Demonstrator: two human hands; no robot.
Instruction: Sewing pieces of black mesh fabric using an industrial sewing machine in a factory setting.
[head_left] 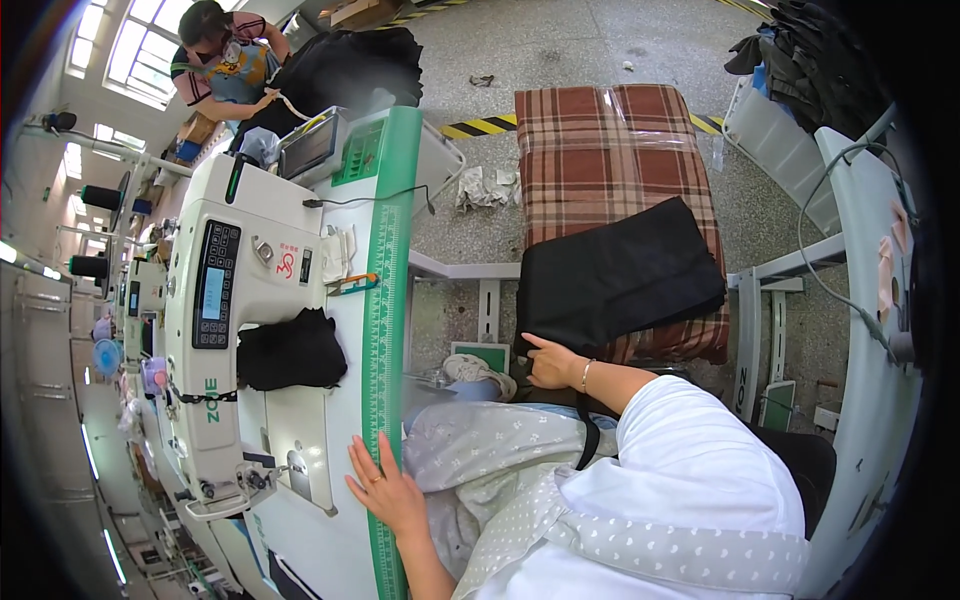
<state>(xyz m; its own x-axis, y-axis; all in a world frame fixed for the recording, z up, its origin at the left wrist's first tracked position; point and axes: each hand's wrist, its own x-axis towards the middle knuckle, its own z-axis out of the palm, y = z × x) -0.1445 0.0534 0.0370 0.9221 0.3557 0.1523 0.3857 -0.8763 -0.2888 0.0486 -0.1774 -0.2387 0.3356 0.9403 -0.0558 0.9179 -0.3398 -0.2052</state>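
Observation:
My left hand (390,492) lies flat, fingers spread, on the green ruled edge strip (385,300) of the white sewing table. Nothing is in it. To its left stands a white sewing machine (255,215) with a keypad and small screen; a bunched black cloth piece (293,352) is under its arm. My right hand (552,362) is at the near left corner of a folded black fabric stack (620,275). Its index finger stretches to that corner and the thumb is apart; the other fingers are partly curled. The stack rests on a brown plaid padded bundle (610,145).
An orange-handled tool (353,284) lies by the ruled strip. A black cable (370,197) crosses the table. At the far left a co-worker (225,65) handles something beside a black heap (350,70). Dark garments (820,70) fill a white bin (780,150) at far right.

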